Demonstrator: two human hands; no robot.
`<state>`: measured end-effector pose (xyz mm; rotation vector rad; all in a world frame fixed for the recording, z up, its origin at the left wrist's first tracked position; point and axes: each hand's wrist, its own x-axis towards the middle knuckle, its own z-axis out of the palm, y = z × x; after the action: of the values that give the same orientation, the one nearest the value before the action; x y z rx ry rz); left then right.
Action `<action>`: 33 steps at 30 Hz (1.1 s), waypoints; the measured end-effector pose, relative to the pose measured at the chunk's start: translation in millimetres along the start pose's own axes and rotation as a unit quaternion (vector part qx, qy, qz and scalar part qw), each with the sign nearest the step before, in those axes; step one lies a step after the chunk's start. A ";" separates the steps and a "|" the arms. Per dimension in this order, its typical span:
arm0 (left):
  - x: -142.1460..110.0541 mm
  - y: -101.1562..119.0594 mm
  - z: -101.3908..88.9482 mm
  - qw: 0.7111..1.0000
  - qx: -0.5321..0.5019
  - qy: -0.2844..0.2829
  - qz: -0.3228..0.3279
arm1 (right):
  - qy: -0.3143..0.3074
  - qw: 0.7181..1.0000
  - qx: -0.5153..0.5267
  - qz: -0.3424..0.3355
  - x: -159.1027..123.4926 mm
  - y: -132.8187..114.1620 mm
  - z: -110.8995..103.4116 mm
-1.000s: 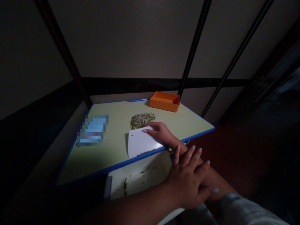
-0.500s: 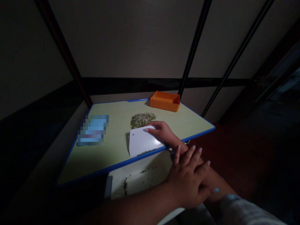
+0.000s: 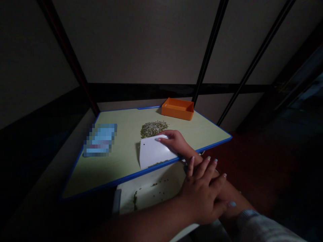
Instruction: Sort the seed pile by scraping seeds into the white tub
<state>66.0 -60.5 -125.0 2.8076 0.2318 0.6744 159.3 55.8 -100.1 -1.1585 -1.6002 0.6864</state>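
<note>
My right hand [image 3: 174,140] grips a white flat plastic scraper [image 3: 156,152] by its upper right part, thumb on the near face and the other fingers mostly hidden behind. The scraper stands tilted on the table near the front edge, with a small hole in its upper left corner. Some green beans [image 3: 157,164] lie along its lower edge. Behind it spreads a pile of small green beans mixed with whitish grains [image 3: 153,128]. My left hand [image 3: 202,195] rests across my right forearm, fingers spread, holding nothing.
The pale table [image 3: 123,134] has a blue rim. An orange open box [image 3: 177,114] sits at the back right, a blurred blue packet [image 3: 102,139] at the left. Below the front edge is a whitish container [image 3: 126,190] with scattered beans inside. Wall panels stand behind.
The scraper's left edge has shifted very slightly to the right in my right hand. My left hand, the pile and the box look unmoved.
</note>
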 end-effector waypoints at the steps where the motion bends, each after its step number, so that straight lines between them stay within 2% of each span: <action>1: -0.2 0.1 0.1 1.000 -0.003 0.003 0.000 | 0.000 1.000 -0.001 0.000 -0.1 -0.3 -0.2; 10: 0.0 1.0 -2.8 1.000 -0.002 -0.009 0.002 | 0.003 1.000 0.001 -0.004 -0.6 0.0 -1.0; 29: -1.0 -0.5 2.7 1.000 0.004 0.015 0.003 | -0.011 1.000 -0.009 -0.011 -3.7 -2.8 -0.6; 33: -1.3 -0.9 5.1 1.000 -0.001 0.025 0.003 | -0.008 1.000 0.016 -0.009 -4.6 -5.0 -0.2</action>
<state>67.1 -60.9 -130.2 2.7927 0.2319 0.7464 157.9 49.6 -97.6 -1.1177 -1.6052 0.7080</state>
